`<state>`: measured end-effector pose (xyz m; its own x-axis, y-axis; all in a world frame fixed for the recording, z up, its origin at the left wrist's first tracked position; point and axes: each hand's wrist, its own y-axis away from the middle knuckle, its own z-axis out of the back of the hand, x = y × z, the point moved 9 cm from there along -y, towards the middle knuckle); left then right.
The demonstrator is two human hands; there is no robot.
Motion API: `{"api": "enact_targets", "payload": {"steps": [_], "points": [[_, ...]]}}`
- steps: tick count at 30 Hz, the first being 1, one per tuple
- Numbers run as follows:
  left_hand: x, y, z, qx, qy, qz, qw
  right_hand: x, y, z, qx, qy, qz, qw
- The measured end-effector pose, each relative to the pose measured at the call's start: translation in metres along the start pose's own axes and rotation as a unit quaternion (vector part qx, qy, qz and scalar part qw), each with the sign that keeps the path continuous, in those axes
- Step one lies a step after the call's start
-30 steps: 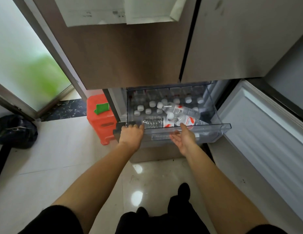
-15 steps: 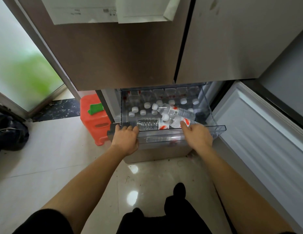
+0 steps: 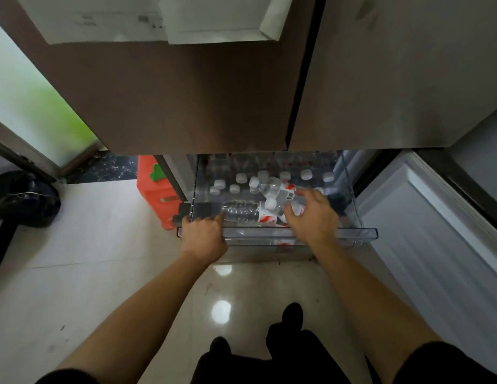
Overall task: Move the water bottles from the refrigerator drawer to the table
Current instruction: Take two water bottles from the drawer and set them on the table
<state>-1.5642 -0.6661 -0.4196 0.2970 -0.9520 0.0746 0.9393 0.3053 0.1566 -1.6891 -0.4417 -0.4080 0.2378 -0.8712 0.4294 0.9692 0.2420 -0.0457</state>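
Head view: right hand (image 3: 311, 217) now off rim, reaching in, grip half open over clear plastic water bottles (image 3: 278, 198); left hand (image 3: 204, 235) grip still closed on see-through plastic fridge drawer (image 3: 361, 234) rim. First pick near.

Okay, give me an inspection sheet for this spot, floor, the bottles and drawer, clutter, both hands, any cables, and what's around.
Surface: glossy pale tiled floor; no table in view.
Job's things: clear refrigerator drawer pulled out, holding upright white-capped water bottles behind and a few lying bottles in front.
Clutter: orange stool beside the refrigerator; black bag at left.
Grippers: left hand grips the drawer's front rim; right hand reaches onto the lying bottles, grasp unclear.
Cables: nothing seen.
Surroundings: closed upper doors; open lower door at right.
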Motion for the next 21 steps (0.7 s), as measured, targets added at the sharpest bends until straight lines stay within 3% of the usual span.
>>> {"api": "enact_targets", "payload": {"steps": [4, 6, 9, 11, 14, 17, 19, 21], "points": [[-0.01, -0.004, 0.003, 0.005, 0.015, 0.007, 1.0, 0.005, -0.013, 0.012, -0.017, 0.0, 0.029, 0.999], [-0.013, -0.008, 0.003, 0.021, 0.022, 0.01, 0.999, -0.002, -0.03, 0.0, 0.072, 0.025, 0.019, 0.997], [-0.011, -0.012, -0.003, 0.065, 0.017, 0.002, 0.998, -0.007, -0.048, -0.03, 0.251, 0.093, 0.012, 0.963], [-0.009, -0.012, -0.008, 0.1, 0.013, -0.022, 0.995, -0.011, -0.053, -0.045, 0.292, 0.132, -0.001, 0.947], [-0.01, -0.014, -0.004, 0.152, 0.155, -0.033, 0.975, -0.008, -0.062, -0.052, 0.271, 0.151, -0.002, 0.951], [-0.007, -0.039, -0.001, 0.137, 0.341, 0.034, 0.929, -0.005, -0.066, -0.045, 0.271, 0.152, 0.04, 0.95], [-0.004, -0.059, -0.01, 0.132, 0.36, 0.084, 0.92, -0.008, -0.064, -0.03, 0.267, 0.113, 0.045, 0.956], [-0.016, -0.076, -0.015, 0.141, 0.306, 0.087, 0.937, -0.018, -0.062, -0.009, 0.248, 0.059, 0.031, 0.966]]}}
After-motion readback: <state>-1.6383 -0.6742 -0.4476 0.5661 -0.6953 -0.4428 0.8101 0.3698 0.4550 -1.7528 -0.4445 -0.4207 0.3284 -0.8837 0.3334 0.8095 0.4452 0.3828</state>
